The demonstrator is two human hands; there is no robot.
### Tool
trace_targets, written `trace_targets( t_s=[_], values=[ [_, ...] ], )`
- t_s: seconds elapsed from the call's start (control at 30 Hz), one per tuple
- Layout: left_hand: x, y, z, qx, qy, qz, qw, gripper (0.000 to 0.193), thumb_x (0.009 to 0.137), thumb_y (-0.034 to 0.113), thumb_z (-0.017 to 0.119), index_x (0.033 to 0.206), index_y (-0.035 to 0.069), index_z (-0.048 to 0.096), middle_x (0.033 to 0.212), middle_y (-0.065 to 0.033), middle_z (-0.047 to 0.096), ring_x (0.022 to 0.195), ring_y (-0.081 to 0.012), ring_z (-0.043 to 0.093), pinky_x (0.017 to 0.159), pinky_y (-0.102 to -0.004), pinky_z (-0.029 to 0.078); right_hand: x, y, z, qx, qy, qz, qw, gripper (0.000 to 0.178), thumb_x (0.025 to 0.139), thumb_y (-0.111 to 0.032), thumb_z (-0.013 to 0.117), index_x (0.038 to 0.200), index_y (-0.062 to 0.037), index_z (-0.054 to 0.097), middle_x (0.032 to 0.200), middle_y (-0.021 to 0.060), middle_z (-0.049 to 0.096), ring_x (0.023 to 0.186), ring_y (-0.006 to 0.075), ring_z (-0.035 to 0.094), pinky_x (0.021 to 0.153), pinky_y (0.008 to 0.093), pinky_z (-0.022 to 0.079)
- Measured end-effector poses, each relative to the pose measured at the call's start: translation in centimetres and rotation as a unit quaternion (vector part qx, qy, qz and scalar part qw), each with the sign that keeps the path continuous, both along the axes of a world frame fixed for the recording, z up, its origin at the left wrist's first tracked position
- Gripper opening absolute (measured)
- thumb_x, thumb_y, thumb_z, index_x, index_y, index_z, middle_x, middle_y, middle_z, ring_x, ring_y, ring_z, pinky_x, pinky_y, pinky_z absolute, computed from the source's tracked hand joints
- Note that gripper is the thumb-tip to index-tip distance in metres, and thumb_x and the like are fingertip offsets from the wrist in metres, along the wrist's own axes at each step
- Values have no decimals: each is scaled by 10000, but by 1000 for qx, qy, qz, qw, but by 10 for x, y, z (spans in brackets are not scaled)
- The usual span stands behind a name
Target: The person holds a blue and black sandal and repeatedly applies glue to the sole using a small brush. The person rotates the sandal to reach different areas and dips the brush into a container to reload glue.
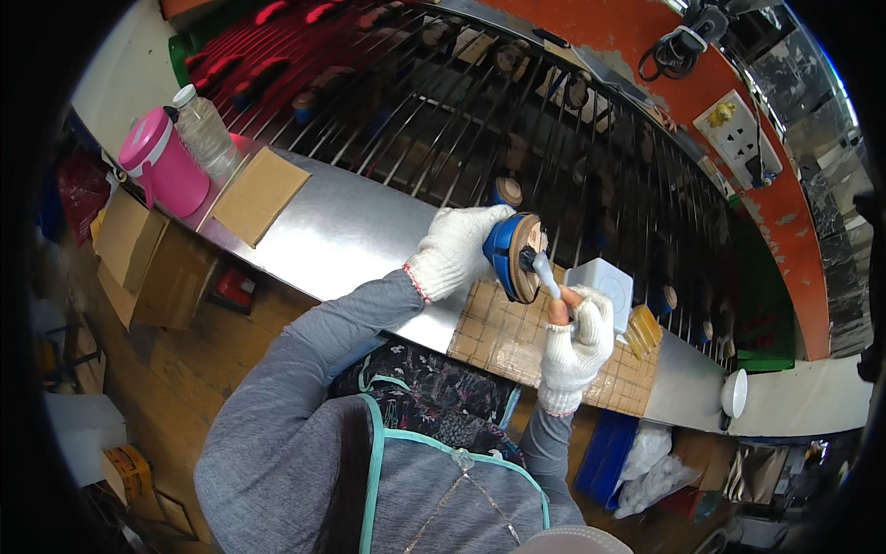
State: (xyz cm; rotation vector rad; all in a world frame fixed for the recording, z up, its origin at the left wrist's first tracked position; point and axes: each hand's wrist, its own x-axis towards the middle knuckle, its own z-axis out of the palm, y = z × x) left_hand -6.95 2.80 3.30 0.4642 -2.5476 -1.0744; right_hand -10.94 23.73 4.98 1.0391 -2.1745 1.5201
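Observation:
My left hand (454, 249), in a white knit glove with a red-edged cuff, grips what looks like a blue shoe (499, 249) by its blue side. The shoe is tilted, its flat tan sole turned toward my right hand. My right hand (580, 343), gloved with bare fingertips showing, pinches a small brush (546, 275) with a pale handle. The brush's dark head touches the sole or sits very close to it. Below both hands lies a grid-marked brown board (498, 328). Beside my right hand stands a white box-like container (604, 288).
Beyond the metal ledge (351, 235) runs a rack of metal rollers (415, 152) carrying similar shoes. A pink jug (166, 166), a clear bottle (208, 134) and a cardboard piece (261, 196) are at left. Yellowish blocks (643, 331) and a white bowl (734, 394) are at right.

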Motion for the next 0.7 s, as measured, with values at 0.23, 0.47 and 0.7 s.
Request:
trace_targets(
  t_s=[0.23,0.47,0.7],
  values=[
    [9,-5,34,50,-218,-140,965,769,521,117,959,1232,88,668,1093,-129,744,1046,-302,711,919,-381,574,-17,-2,8,4,31,33,999,177,838,-85,789,991,-6,747,962,95,659,900,212,617,778,313,492],
    [19,-5,13,339,-208,-231,888,681,540,-93,887,1178,-25,658,1078,-167,739,1039,-271,712,858,-376,608,-23,6,2,21,12,52,998,185,831,-84,794,985,6,745,965,96,661,902,210,618,782,313,494],
    [20,1,3,431,-262,-292,813,676,568,-187,846,1192,-40,631,1097,-185,710,1050,-288,703,802,-385,634,-19,16,-17,32,-26,56,998,190,831,-106,799,980,2,750,952,98,663,913,228,626,800,322,496]
  ],
)
